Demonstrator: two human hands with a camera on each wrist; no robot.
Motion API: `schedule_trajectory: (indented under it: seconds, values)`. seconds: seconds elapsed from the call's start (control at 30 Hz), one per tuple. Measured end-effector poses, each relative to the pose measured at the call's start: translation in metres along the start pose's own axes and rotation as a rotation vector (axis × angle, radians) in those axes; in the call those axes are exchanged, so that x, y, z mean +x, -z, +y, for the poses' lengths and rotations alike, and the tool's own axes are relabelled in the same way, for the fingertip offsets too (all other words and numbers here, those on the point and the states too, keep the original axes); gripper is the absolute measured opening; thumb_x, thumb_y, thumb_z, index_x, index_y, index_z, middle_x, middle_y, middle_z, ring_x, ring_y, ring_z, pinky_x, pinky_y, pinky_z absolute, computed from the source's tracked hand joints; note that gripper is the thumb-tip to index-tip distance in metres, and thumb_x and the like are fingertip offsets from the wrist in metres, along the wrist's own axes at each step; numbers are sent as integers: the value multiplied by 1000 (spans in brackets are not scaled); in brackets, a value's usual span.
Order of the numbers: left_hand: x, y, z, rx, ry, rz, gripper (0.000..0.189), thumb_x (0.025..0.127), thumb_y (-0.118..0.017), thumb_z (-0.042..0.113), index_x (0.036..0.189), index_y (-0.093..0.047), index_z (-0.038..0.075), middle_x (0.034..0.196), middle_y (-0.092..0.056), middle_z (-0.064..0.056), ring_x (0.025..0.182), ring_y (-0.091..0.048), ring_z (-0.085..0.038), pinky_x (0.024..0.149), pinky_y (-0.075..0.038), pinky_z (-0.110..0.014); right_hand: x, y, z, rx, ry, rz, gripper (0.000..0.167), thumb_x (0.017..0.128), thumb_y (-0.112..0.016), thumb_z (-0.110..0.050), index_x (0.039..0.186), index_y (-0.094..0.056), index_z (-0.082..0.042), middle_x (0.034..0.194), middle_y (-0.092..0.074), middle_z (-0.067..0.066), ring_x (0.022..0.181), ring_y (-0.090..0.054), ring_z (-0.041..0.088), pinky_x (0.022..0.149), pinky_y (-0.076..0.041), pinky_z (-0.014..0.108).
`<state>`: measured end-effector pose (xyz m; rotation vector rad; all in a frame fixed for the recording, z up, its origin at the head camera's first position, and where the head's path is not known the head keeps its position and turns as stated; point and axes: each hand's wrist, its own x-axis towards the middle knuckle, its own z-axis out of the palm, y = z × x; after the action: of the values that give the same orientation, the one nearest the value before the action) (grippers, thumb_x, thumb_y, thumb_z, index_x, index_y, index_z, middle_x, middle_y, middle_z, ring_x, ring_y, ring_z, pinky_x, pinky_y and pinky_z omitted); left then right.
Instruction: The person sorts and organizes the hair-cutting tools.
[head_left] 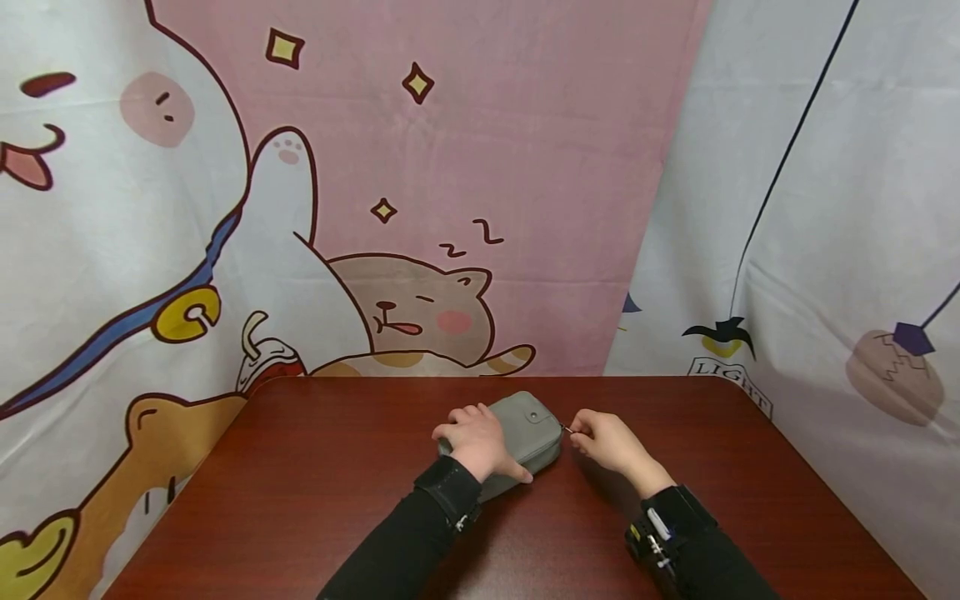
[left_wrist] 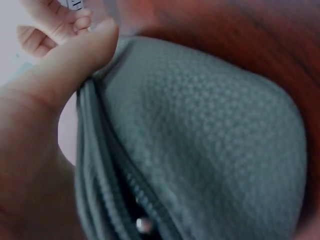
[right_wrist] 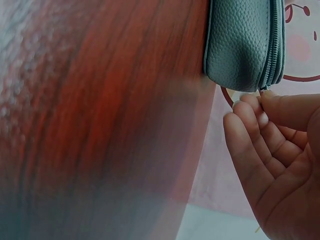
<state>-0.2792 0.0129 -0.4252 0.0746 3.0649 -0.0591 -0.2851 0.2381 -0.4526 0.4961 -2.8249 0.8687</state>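
Observation:
A grey-green zippered pouch (head_left: 525,425) of pebbled leather-like material lies on the table. My left hand (head_left: 480,440) grips its left part, with the fingers over the far side and the thumb along the near side. In the left wrist view the thumb (left_wrist: 70,65) presses by the zipper (left_wrist: 125,185), whose rows of teeth stand apart lower down, with a small shiny round bit between them. At the pouch's right end, my right hand (head_left: 607,437) pinches the zipper pull (head_left: 567,429) between thumb and fingers. The right wrist view shows this pinch at the zipper's end (right_wrist: 267,82).
The reddish-brown wooden table (head_left: 300,500) extends around the pouch on all sides. Behind its far edge hangs a cartoon-printed cloth (head_left: 525,167), with a white printed cloth (head_left: 825,208) at the right.

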Motion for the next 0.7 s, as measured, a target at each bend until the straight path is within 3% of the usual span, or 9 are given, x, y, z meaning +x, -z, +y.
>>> schedule_trajectory:
  seconds: [0.13,0.33,0.53,0.7]
  values:
    - [-1,0,-12,-59,-86,-26,147,42,-74,88,156,-27,9,146,-40,-20,129,-39,-43,92,-33,-74,0,0,1,6,-11,-4,16,90,-70,-4,83,-59,-14,70,-58,-5,61,-53,9,53,-44,28]
    - [-4,-1,-30,-148,-199,5,143,46,-78,83,157,-25,9,155,-32,-20,141,-26,-43,101,-19,-77,0,0,1,19,-15,-2,16,89,-71,-4,83,-59,-13,71,-57,-5,61,-54,10,53,-45,28]
    - [-9,6,-45,-184,-235,-12,137,50,-82,77,155,-29,6,155,-31,-21,142,-24,-44,102,-18,-75,1,-1,1,12,-17,0,16,89,-71,-4,83,-59,-14,70,-57,-6,61,-54,9,53,-44,28]
    - [-11,8,-54,-203,-257,-4,133,50,-84,75,148,-38,-1,144,-43,-21,134,-36,-43,100,-25,-72,2,-1,2,10,-19,4,16,89,-71,-5,83,-60,-14,70,-58,-6,61,-55,8,54,-45,28]
